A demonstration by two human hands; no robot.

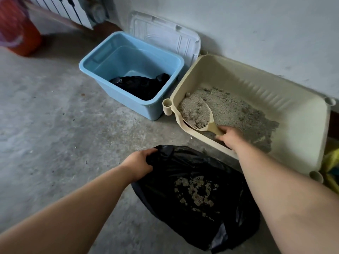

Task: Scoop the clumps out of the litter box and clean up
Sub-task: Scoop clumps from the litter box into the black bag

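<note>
A beige plastic slotted scoop, heaped with litter, is gripped by the right hand. The open black plastic bag, nearer and left, is gripped by the left hand.

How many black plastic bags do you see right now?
2. One black bag lies open on the floor, held by the left hand, with clumps inside. The other sits in the blue bin. More may be hidden.

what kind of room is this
Probably a utility corner or storage room in a home: bare grey concrete floor, a white ribbed radiator on the wall, and a cream plastic litter box against it.
</note>
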